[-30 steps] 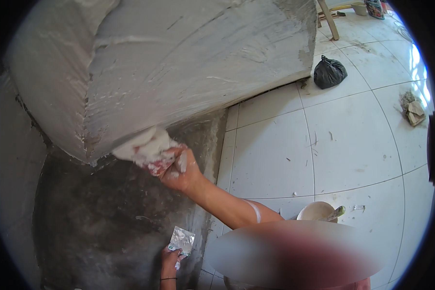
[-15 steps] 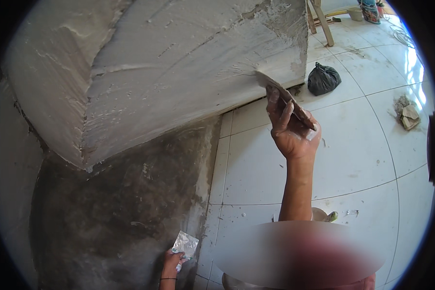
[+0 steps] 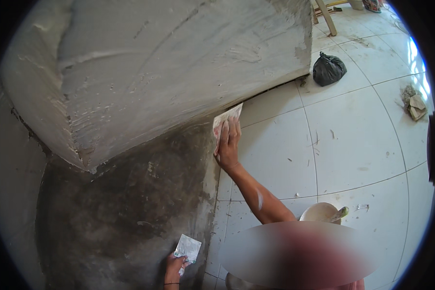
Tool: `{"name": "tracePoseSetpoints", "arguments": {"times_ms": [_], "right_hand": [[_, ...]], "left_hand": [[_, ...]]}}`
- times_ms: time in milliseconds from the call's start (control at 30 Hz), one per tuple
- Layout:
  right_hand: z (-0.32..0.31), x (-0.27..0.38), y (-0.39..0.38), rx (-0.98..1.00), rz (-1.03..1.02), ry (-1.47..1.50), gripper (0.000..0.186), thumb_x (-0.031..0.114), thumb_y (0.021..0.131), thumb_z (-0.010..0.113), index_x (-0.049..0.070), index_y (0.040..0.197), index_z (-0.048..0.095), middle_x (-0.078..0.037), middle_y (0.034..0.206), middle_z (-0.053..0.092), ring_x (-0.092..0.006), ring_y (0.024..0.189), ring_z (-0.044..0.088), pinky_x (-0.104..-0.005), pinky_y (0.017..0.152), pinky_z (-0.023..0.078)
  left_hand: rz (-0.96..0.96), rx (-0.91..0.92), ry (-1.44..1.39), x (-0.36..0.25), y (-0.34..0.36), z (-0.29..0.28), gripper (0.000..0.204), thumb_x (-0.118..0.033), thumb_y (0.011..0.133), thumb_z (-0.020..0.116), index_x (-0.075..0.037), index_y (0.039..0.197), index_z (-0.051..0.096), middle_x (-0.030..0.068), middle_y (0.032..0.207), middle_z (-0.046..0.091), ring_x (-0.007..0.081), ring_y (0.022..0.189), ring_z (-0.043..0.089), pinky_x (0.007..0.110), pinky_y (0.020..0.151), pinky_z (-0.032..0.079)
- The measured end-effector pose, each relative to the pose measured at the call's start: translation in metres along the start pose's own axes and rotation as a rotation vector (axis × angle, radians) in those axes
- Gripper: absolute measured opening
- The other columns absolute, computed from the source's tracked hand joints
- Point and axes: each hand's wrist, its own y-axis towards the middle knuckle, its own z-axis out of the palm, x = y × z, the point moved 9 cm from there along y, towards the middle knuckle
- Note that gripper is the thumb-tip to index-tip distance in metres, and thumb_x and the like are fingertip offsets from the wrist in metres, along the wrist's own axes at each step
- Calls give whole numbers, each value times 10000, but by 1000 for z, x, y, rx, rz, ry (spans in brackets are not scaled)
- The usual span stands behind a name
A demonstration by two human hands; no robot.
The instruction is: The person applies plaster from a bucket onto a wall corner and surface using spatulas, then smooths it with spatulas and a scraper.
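Fingers of my right hand (image 3: 228,145) are wrapped over a flat, putty-smeared spreading plate (image 3: 227,115) at the lower edge of the plastered block (image 3: 188,58); whether it touches the plaster is unclear. Low in the picture, my left hand (image 3: 175,265) grips a square metal plate (image 3: 187,245) with pale smears on it, above the dark concrete floor (image 3: 111,212). A round bowl (image 3: 316,210) with a tool handle (image 3: 342,212) across its rim sits on the tiles right of my right forearm.
White tiled flooring (image 3: 353,140) extends to the right, bearing a black tied bag (image 3: 328,70) beside the block's corner, broken pieces with grit (image 3: 416,107) and small scraps. Wooden legs (image 3: 328,19) and containers (image 3: 372,6) stand at the back. A second plastered wall (image 3: 17,159) borders the left.
My right hand swung up and rightward along the block's face, then came back down and left to its lower edge, still holding the plate. My left hand has shifted only slightly.
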Motion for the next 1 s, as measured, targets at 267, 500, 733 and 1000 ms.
{"name": "tracePoseSetpoints", "arguments": {"times_ms": [267,500,733,1000], "right_hand": [[41,-12,44,-179,12,-2,803,-33,795,636,-45,1538,330,-340,1571,285,-623,1398,299,-652,1125,326],[89,19,-30,134,56,195,797,-74,787,580,-44,1543,332,-315,1577,291,-524,1433,331,-580,1171,300],[57,-170,-80,-357,1081,652,602,-36,905,535,0,1491,403,-232,1380,554,-343,1253,575,-503,1043,475],[28,-23,13,-228,1165,1173,431,12,936,589,14,1350,468,-99,959,641,-196,771,638,-352,610,550]], "left_hand": [[-4,-56,14,11,-10,-46,407,156,840,584,31,1226,617,170,1115,692,332,973,712,518,768,637],[0,-92,-24,18,-1,-55,396,165,827,600,34,1199,638,172,1085,712,336,946,732,509,741,647],[-13,61,9,19,19,-10,400,163,841,584,36,1218,629,167,1112,704,322,964,725,505,755,645],[26,24,-9,7,11,-14,406,156,838,591,35,1223,636,169,1115,711,322,971,732,489,763,649]]}}
